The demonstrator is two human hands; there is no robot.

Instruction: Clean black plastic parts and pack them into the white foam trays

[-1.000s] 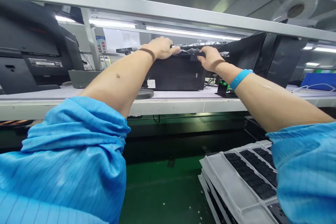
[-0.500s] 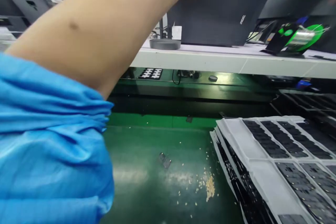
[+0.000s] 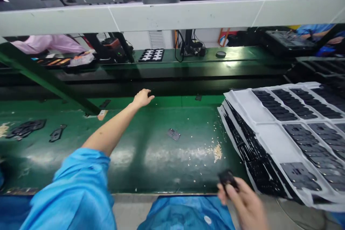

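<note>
Fingers of the right hand (image 3: 246, 203) are pinching a blurry black part (image 3: 228, 179) at near right, just left of the stacked trays (image 3: 266, 138), so I'd say handling it is the current step. The left hand (image 3: 142, 98) is out over the green bench's (image 3: 151, 169) far side, thumb spread, can't tell if it's gripping anything; next move probably just needs that pinch kept steady.

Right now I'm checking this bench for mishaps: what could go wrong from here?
The black part in the right hand might drop off the green bench, being held near its front edge. That hand could bump the stacked white plastic trays beside it and jolt their black plates. A careless sweep might scatter the beige pellets lying loose.
</note>
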